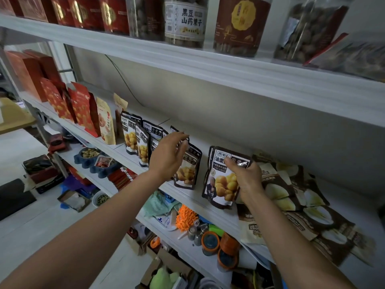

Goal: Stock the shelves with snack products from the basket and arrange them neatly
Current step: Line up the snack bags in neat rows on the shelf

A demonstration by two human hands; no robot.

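clasping a chestnut pouch (224, 180) upright, right grip (246, 180); left grip (169, 154) spread beside.

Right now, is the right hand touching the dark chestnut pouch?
Touching. The head view shows the right hand with its fingers wrapped around the dark chestnut pouch, thumb pressed on the front.
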